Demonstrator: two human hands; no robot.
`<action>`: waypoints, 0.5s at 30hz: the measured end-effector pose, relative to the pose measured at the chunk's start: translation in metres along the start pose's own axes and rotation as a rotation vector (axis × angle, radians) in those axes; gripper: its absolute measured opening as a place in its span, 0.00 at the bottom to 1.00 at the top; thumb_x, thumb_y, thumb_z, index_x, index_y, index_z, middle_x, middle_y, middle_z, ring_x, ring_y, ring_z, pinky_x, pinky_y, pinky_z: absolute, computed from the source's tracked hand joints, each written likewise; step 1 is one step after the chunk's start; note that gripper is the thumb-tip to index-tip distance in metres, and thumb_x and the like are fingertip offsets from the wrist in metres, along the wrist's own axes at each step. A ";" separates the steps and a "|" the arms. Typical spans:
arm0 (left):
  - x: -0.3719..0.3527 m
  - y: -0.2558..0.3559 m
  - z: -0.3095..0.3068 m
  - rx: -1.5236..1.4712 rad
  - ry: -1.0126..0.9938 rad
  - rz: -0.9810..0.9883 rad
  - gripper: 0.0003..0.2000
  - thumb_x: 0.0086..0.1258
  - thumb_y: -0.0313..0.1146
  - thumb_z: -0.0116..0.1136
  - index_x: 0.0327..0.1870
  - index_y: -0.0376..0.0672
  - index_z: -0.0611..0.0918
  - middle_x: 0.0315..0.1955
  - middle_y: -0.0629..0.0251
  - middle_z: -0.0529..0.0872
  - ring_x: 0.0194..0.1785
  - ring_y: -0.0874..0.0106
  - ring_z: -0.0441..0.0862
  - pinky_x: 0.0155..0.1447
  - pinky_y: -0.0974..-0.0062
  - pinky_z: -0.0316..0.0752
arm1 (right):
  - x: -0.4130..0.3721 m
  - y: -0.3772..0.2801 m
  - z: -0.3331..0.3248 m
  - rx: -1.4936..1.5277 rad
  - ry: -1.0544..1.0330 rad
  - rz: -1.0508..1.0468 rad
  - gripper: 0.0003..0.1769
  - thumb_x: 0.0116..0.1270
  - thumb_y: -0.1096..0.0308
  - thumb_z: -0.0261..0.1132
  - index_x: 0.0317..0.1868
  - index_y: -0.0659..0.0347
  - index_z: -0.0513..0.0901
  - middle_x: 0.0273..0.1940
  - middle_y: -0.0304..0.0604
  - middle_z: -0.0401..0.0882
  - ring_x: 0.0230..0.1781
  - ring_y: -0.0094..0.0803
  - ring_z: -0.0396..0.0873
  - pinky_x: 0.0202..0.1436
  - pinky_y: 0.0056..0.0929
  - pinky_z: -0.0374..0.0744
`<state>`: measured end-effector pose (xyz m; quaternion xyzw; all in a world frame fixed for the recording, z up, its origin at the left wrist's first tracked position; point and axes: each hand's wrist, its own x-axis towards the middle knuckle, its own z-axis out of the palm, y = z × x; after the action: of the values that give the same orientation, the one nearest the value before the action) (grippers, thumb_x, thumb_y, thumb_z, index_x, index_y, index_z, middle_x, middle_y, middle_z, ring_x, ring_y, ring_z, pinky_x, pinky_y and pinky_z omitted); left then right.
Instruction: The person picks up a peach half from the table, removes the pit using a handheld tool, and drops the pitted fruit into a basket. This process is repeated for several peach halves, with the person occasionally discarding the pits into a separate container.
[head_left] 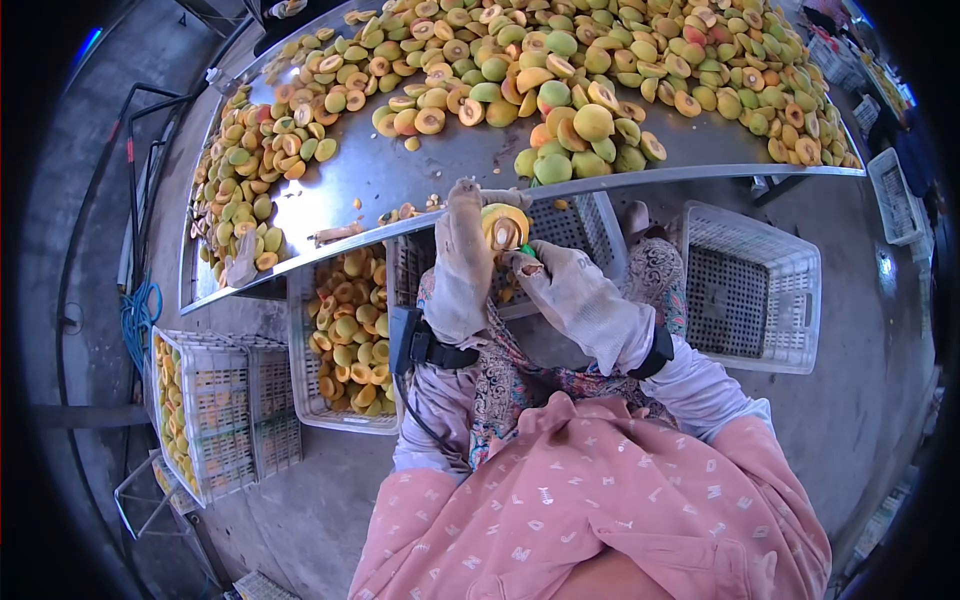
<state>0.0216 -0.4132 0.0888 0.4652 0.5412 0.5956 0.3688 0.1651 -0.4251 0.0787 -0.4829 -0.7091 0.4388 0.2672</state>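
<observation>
Both my hands wear pale, stained work gloves at the near edge of the metal table (385, 160). My left hand (464, 260) is closed round an opened yellow fruit (505, 227), whose brownish pit area faces up. Close on its right, my right hand (575, 290) is closed on a small green-handled tool (527, 250); its working end is hidden at the fruit. Just beyond my hands lies a pile of green and yellow fruit (592, 123), some whole and some halved.
Under the table edge at left stands a crate of halved fruit (400, 420), with stacked crates (225, 400) farther left. A white crate (808, 330) stands at right. Another crate (615, 250) is below my hands. A blue hose (142, 310) hangs at far left.
</observation>
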 end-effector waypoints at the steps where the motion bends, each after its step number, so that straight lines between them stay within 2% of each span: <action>1: 0.000 0.004 -0.002 -0.035 -0.091 -0.060 0.31 0.80 0.53 0.33 0.42 0.32 0.82 0.36 0.58 0.86 0.38 0.70 0.82 0.47 0.74 0.77 | -0.001 0.001 0.000 -0.003 -0.011 -0.002 0.18 0.72 0.55 0.56 0.42 0.63 0.79 0.31 0.60 0.80 0.37 0.61 0.78 0.40 0.50 0.75; 2: 0.000 0.010 -0.004 -0.071 -0.180 -0.120 0.31 0.80 0.54 0.32 0.43 0.32 0.82 0.37 0.57 0.86 0.39 0.70 0.82 0.47 0.74 0.77 | 0.001 0.005 0.003 -0.005 -0.015 -0.003 0.18 0.72 0.55 0.56 0.42 0.63 0.79 0.31 0.60 0.80 0.37 0.61 0.78 0.40 0.50 0.75; 3: 0.005 0.010 -0.008 0.006 -0.215 -0.182 0.32 0.79 0.57 0.32 0.47 0.33 0.81 0.39 0.57 0.85 0.42 0.71 0.82 0.51 0.75 0.77 | 0.007 0.011 0.009 0.123 -0.068 0.073 0.18 0.73 0.55 0.56 0.42 0.64 0.79 0.27 0.48 0.77 0.28 0.45 0.74 0.32 0.40 0.72; 4: 0.007 0.008 -0.009 0.009 -0.216 -0.178 0.32 0.79 0.57 0.32 0.47 0.33 0.81 0.39 0.57 0.85 0.42 0.71 0.82 0.51 0.75 0.77 | 0.011 0.015 0.014 0.255 -0.117 0.148 0.18 0.74 0.54 0.57 0.41 0.64 0.78 0.23 0.36 0.75 0.18 0.28 0.71 0.24 0.31 0.69; 5: 0.009 0.006 -0.010 -0.099 -0.214 -0.218 0.32 0.78 0.57 0.33 0.51 0.33 0.80 0.40 0.57 0.85 0.44 0.71 0.82 0.52 0.75 0.77 | 0.013 0.013 0.017 0.259 -0.113 0.144 0.18 0.74 0.54 0.57 0.41 0.64 0.78 0.23 0.36 0.75 0.18 0.28 0.71 0.24 0.31 0.69; 7: 0.007 0.005 -0.009 -0.210 -0.213 -0.256 0.32 0.78 0.58 0.33 0.55 0.34 0.79 0.42 0.57 0.84 0.46 0.71 0.81 0.54 0.75 0.76 | 0.013 0.010 0.022 0.518 -0.100 0.196 0.18 0.75 0.53 0.56 0.40 0.62 0.79 0.23 0.27 0.68 0.20 0.15 0.62 0.21 0.22 0.63; 8: 0.000 0.008 -0.005 -0.326 -0.144 -0.185 0.31 0.79 0.56 0.31 0.59 0.34 0.75 0.45 0.58 0.83 0.47 0.69 0.81 0.54 0.73 0.76 | 0.015 0.010 0.022 0.518 -0.100 0.195 0.18 0.75 0.53 0.56 0.40 0.62 0.79 0.23 0.27 0.68 0.20 0.15 0.62 0.21 0.22 0.63; 9: -0.005 0.010 0.000 -0.438 -0.077 -0.116 0.31 0.80 0.55 0.29 0.62 0.34 0.72 0.47 0.59 0.82 0.47 0.68 0.81 0.55 0.72 0.76 | 0.018 0.010 0.023 0.474 -0.057 0.175 0.20 0.75 0.53 0.55 0.42 0.65 0.79 0.26 0.42 0.74 0.25 0.34 0.70 0.29 0.32 0.69; 10: -0.008 0.006 0.007 -0.375 -0.012 -0.021 0.30 0.80 0.54 0.31 0.60 0.34 0.75 0.48 0.59 0.82 0.49 0.68 0.80 0.57 0.71 0.74 | 0.021 0.010 0.026 0.433 -0.014 0.156 0.21 0.74 0.54 0.55 0.43 0.67 0.80 0.28 0.57 0.80 0.30 0.53 0.78 0.37 0.42 0.76; 11: -0.008 0.004 0.003 -0.242 -0.008 0.001 0.29 0.80 0.53 0.32 0.59 0.34 0.75 0.48 0.58 0.82 0.48 0.68 0.81 0.55 0.72 0.75 | 0.023 0.013 0.032 0.437 -0.016 0.159 0.21 0.74 0.54 0.55 0.43 0.67 0.80 0.28 0.57 0.80 0.30 0.53 0.78 0.37 0.42 0.76; 12: -0.007 0.003 0.001 -0.112 -0.003 0.021 0.28 0.80 0.51 0.32 0.58 0.34 0.76 0.48 0.57 0.81 0.47 0.69 0.82 0.53 0.73 0.76 | 0.025 0.019 0.039 0.441 -0.043 0.103 0.22 0.75 0.54 0.55 0.43 0.69 0.80 0.28 0.56 0.80 0.29 0.49 0.79 0.38 0.43 0.76; 13: -0.007 0.003 0.002 -0.114 0.003 0.019 0.28 0.80 0.51 0.32 0.58 0.34 0.76 0.48 0.57 0.81 0.47 0.69 0.82 0.53 0.73 0.76 | 0.026 0.024 0.042 0.441 -0.071 0.047 0.23 0.75 0.53 0.55 0.43 0.70 0.80 0.28 0.55 0.81 0.29 0.45 0.79 0.39 0.43 0.76; 14: -0.006 0.004 0.003 -0.058 0.069 -0.029 0.24 0.78 0.48 0.38 0.53 0.34 0.78 0.42 0.59 0.83 0.43 0.71 0.82 0.49 0.76 0.76 | 0.025 0.020 0.039 0.438 -0.073 0.046 0.23 0.75 0.53 0.55 0.43 0.70 0.80 0.28 0.55 0.81 0.29 0.45 0.79 0.39 0.43 0.76; 15: -0.005 0.006 0.004 -0.001 0.135 -0.077 0.21 0.76 0.45 0.44 0.47 0.34 0.81 0.36 0.61 0.84 0.40 0.74 0.82 0.45 0.79 0.77 | 0.023 0.012 0.032 0.441 -0.118 0.114 0.23 0.75 0.52 0.54 0.42 0.69 0.80 0.26 0.50 0.80 0.27 0.39 0.78 0.36 0.40 0.76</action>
<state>0.0271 -0.4180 0.0936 0.4025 0.5819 0.6114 0.3543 0.1356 -0.4138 0.0522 -0.4256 -0.5820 0.6249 0.2994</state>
